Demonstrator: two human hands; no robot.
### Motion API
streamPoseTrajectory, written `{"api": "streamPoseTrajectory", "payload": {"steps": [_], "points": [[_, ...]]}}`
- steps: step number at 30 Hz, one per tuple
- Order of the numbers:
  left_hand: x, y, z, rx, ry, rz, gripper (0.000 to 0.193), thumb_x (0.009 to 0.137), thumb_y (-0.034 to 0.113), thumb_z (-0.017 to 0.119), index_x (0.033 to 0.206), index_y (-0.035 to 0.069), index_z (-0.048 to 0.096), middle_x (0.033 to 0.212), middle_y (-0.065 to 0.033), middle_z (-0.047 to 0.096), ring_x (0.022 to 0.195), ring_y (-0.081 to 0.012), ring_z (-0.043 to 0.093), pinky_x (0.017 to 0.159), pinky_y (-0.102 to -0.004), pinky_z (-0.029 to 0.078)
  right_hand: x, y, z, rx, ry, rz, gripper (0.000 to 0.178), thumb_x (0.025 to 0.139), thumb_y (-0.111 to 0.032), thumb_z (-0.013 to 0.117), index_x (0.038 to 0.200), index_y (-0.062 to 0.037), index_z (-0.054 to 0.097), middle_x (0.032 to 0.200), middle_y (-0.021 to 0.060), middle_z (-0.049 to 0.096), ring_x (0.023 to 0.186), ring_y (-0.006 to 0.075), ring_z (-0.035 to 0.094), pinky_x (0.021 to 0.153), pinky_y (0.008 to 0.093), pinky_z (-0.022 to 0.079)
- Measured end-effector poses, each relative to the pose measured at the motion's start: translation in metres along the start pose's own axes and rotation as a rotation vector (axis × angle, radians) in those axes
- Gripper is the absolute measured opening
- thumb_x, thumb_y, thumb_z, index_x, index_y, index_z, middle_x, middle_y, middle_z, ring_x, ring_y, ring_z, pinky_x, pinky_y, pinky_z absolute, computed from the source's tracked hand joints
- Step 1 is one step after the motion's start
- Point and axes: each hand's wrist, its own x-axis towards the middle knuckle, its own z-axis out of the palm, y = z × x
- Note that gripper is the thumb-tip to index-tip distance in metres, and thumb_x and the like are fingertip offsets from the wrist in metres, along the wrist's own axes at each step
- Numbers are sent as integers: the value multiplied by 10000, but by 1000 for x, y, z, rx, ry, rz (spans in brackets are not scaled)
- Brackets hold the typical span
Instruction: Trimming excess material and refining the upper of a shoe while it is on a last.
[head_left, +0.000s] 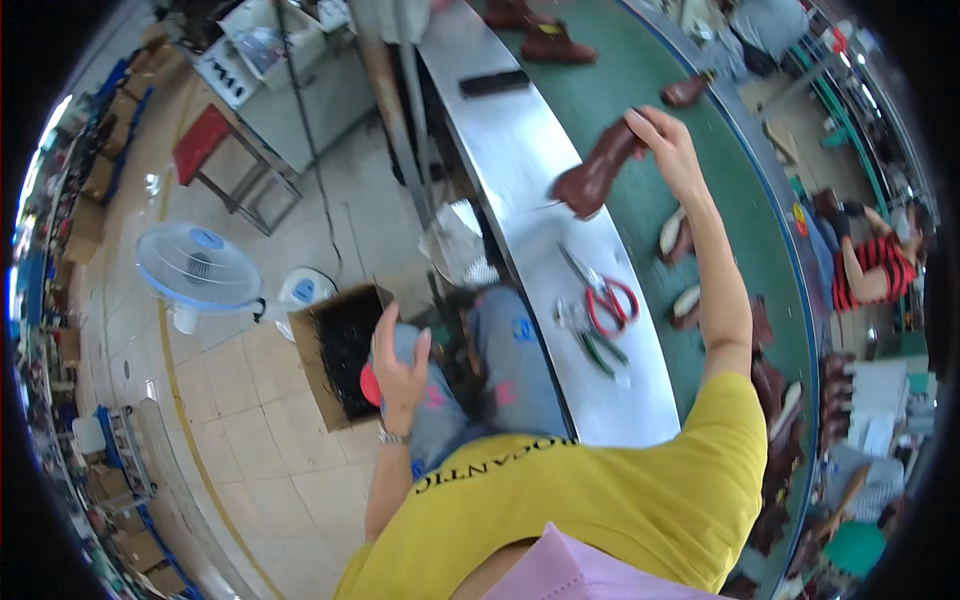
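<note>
My right hand [660, 145] is closed on one end of a brown leather shoe [597, 172], held above the line where the steel bench [540, 150] meets the green conveyor belt [640, 90]. The shoe's other end tilts down toward the bench. My left hand [400, 370] hovers over my lap, thumb and fingers apart, with nothing seen between them. Beside it stands a cardboard box [318, 370] with black scraps inside, and a round red thing [371, 385] shows at its edge. Red-handled scissors [607, 300] and green-handled pliers [595, 345] lie on the bench.
Several brown shoes, such as one at the belt's far end [560, 45], rest along the conveyor. A black bar-shaped object [494, 83] lies on the bench. To the left are a fan [200, 265] and a red stool [203, 140]. A co-worker [875, 265] in red stripes is across the belt.
</note>
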Motion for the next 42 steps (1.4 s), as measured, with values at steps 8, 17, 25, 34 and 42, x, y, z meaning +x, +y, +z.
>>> {"api": "streamPoseTrajectory", "payload": {"steps": [8, 17, 25, 34, 42], "points": [[-25, 89, 1, -451, -651, 257, 1101, 670, 113, 854, 1529, 42, 168, 1487, -164, 380, 1322, -256, 447, 1077, -351, 367, -133, -90, 91, 343, -535, 118, 300, 936, -306, 627, 834, -28, 677, 696, -27, 562, 599, 45, 469, 569, 213, 380], [-104, 37, -13, -627, -494, -58, 1108, 694, 16, 825, 1544, 77, 117, 1530, -121, 311, 1354, -199, 388, 1102, -323, 331, -208, -33, 163, 356, -212, 134, 298, 948, -242, 610, 1122, -5, 658, 985, 71, 675, 828, 141, 644, 710, 284, 497], [-121, 4, -48, -631, -300, -395, 836, 763, 44, 790, 1458, 40, 325, 1412, -84, 442, 1245, -162, 473, 1041, -315, 399, -300, 93, 111, -784, -100, 133, 464, 820, -207, 711, 1256, -113, 583, 1150, 132, 580, 1065, 320, 577, 867, 425, 468], [-77, 8, -76, -611, -322, -773, 579, 872, 364, 708, 1279, -7, 527, 1156, -79, 621, 1042, -143, 579, 891, -289, 470, -316, 105, 116, -891, 11, 104, 505, 857, -227, 678, 1341, -160, 550, 1141, 155, 532, 1033, 322, 528, 891, 440, 425], [-52, 19, -45, -476, -322, -637, 773, 878, 537, 619, 1368, -30, 432, 1222, -151, 600, 1086, -202, 576, 948, -328, 445, -313, 126, 113, -989, -132, 20, 494, 886, -154, 620, 1352, -54, 491, 1109, 205, 521, 994, 360, 505, 867, 454, 428]]}}
